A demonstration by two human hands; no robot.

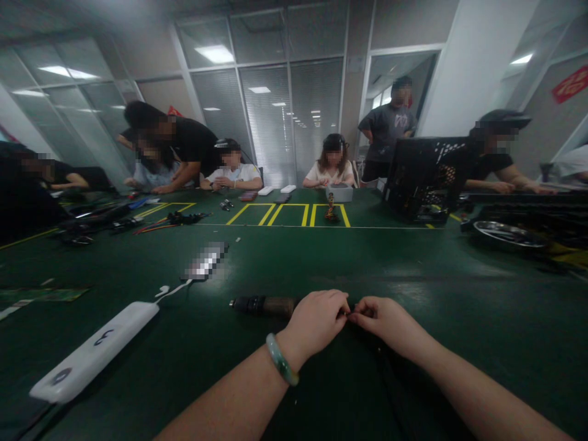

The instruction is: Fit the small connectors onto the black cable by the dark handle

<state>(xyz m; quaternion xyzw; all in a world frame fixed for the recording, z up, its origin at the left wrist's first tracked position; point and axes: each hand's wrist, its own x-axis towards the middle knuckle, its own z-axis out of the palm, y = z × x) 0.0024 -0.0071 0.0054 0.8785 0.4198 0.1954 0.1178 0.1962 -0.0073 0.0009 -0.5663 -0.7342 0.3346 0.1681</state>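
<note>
A straight electric screwdriver (275, 306) with a dark brown body, black collar and metal tip lies on the green table, its tip to the left. My left hand (316, 315), with a green bangle at the wrist, is closed over its right end and hides it. Close against those fingers, my right hand (374, 315) is closed in a pinch on a dark cable end, mostly hidden by the fingertips. From there a black cable (388, 373) runs down towards me, faint against the dark tabletop.
A white power bank (98, 352) lies at left, wired to a pixelated device (206, 260). Loose wires (172, 220) lie further back. A black computer case (420, 177) and a round-rimmed part (509, 234) are at right. Several people sit or stand around the table.
</note>
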